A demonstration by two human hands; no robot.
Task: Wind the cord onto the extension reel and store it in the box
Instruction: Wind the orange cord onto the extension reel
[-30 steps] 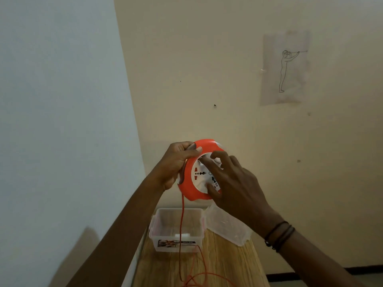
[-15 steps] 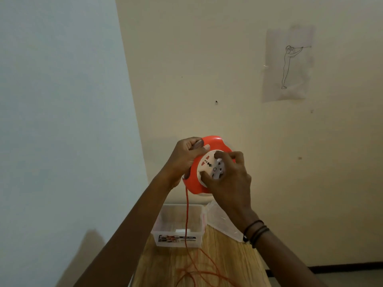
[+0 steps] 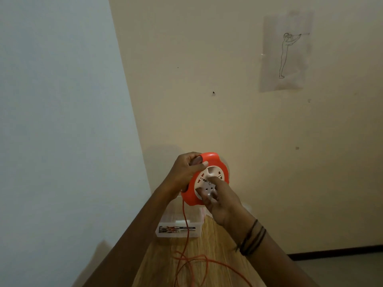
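I hold an orange extension reel (image 3: 215, 160) with a white socket face up in front of me, above the table. My left hand (image 3: 186, 172) grips its top-left rim and handle. My right hand (image 3: 219, 201) pinches the white centre knob at the lower part of the face. An orange cord (image 3: 185, 224) hangs from the reel's lower left down to loose loops on the table. Below the reel stands a clear plastic box (image 3: 178, 232) with a printed label, partly hidden by my arms.
The wooden table (image 3: 209, 241) runs away from me to a cream wall; a pale wall borders it on the left. A clear lid (image 3: 246, 207) leans behind my right hand. A paper sketch (image 3: 287, 52) hangs on the wall.
My right hand has turned on the reel's white face, moving from the upper part down to its lower edge. The reel has stayed raised in my left hand.
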